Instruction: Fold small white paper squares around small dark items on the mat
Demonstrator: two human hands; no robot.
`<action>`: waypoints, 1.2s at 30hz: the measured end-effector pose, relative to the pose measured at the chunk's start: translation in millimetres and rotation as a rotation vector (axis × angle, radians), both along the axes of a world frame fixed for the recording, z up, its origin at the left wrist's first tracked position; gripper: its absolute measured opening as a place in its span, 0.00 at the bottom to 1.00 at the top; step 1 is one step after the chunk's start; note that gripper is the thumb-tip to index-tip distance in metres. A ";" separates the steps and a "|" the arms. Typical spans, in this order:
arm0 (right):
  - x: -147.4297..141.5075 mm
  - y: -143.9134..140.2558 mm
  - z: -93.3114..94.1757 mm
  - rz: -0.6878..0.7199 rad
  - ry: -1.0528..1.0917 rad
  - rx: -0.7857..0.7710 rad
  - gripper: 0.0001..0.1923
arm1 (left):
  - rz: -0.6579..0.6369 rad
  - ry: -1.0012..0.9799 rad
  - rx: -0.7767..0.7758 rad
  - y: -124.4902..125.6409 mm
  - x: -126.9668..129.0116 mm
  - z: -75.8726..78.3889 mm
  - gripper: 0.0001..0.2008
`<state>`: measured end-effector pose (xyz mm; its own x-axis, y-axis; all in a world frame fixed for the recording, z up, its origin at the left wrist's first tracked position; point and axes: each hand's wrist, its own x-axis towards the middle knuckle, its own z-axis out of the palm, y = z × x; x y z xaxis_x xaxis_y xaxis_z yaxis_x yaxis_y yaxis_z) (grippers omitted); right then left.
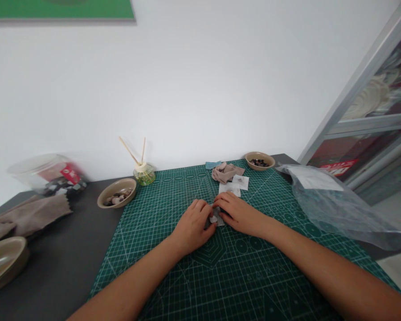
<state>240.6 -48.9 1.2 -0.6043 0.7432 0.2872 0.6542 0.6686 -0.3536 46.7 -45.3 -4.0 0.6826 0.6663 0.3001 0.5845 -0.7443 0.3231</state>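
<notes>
White wall fills the upper frame, dark table (pixel 63 263) below with a green cutting mat (pixel 227 267) across the centre and lower right.

Far left edge: tan bowl (pixel 3 263), partly cut off. Above it a beige cloth (pixel 30 216), then a clear plastic jar (pixel 50 176) lying on its side, blurred. Left of centre: second tan bowl (pixel 116 192) with small dark and pale pieces inside. Just beside it, a reed diffuser (pixel 143 171) with two sticks.

Centre of frame: left hand (pixel 194 225) and right hand (pixel 239 214) meet on the mat, fingers curled, both pinching a small grey fabric piece (pixel 217 219) that lies flat on the mat between them; detail too small to tell.

Above the hands: two white squares (pixel 235 185), then crumpled beige fabric scraps (pixel 225 171). Upper right of mat: third tan bowl (pixel 259 161) holding dark bits. Right side: clear plastic bag (pixel 337 209) on the table edge. Far right: metal-framed glass (pixel 370 107).
</notes>
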 end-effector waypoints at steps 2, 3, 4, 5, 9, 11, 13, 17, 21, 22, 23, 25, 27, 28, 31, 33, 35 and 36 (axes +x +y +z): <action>0.2 0.2 -0.4 0.004 0.006 0.003 0.13 | -0.007 -0.005 0.005 0.2 -0.2 -0.7 0.07; 0.3 0.4 -0.6 0.005 0.009 0.005 0.13 | -0.007 -0.009 0.005 0.3 0.0 -1.3 0.07; 0.4 0.5 -0.8 0.007 0.010 0.006 0.13 | -0.002 -0.014 0.004 0.3 0.3 -1.8 0.07; 0.4 0.7 -1.0 0.007 0.010 0.008 0.13 | 0.010 -0.016 0.004 0.3 0.8 -2.2 0.07; 0.4 1.0 -1.7 0.008 0.001 0.007 0.13 | 0.073 0.002 0.039 -1.3 2.9 -1.6 0.06; 0.4 0.9 -1.8 0.007 -0.008 0.008 0.13 | 0.067 0.009 0.053 -2.1 3.5 -1.0 0.07; 0.2 0.7 -1.4 0.004 -0.016 0.007 0.13 | 0.058 0.000 0.051 -2.6 3.7 -1.0 0.08; 0.0 0.3 0.0 0.006 -0.013 -0.001 0.14 | 0.045 -0.034 0.031 -3.4 1.9 -1.2 0.12; 0.0 0.0 0.4 0.006 -0.006 0.001 0.13 | -0.018 -0.007 -0.002 -4.2 -0.8 0.9 0.12; 0.0 0.0 0.4 0.007 -0.005 0.001 0.13 | -0.023 -0.001 -0.010 -3.9 -1.2 1.4 0.11; 0.1 -0.1 0.3 0.008 -0.005 0.002 0.13 | -0.022 0.002 -0.016 -3.4 -1.4 1.7 0.10; 0.1 -0.3 0.1 0.009 -0.009 0.007 0.13 | 0.000 0.002 -0.019 -2.2 -1.6 1.6 0.08; 0.1 -0.6 0.4 0.008 -0.017 0.009 0.13 | 0.031 0.004 -0.019 -1.3 -1.6 1.3 0.07; 0.1 -0.8 0.6 0.007 -0.019 0.009 0.13 | 0.039 0.006 -0.019 -1.2 -1.6 1.1 0.07; 0.2 -1.2 1.7 0.012 -0.017 0.007 0.13 | 0.027 0.009 -0.009 -1.8 -1.5 0.7 0.10; 0.2 -1.1 2.2 0.015 -0.014 0.006 0.13 | 0.025 0.011 0.007 -1.8 -1.2 0.4 0.09; 0.2 -0.9 2.2 0.015 -0.016 0.004 0.13 | 0.050 0.017 0.017 -1.3 -0.7 0.1 0.06; 0.2 -0.7 2.1 0.014 -0.018 0.003 0.13 | 0.066 0.020 0.017 -1.0 -0.4 0.1 0.05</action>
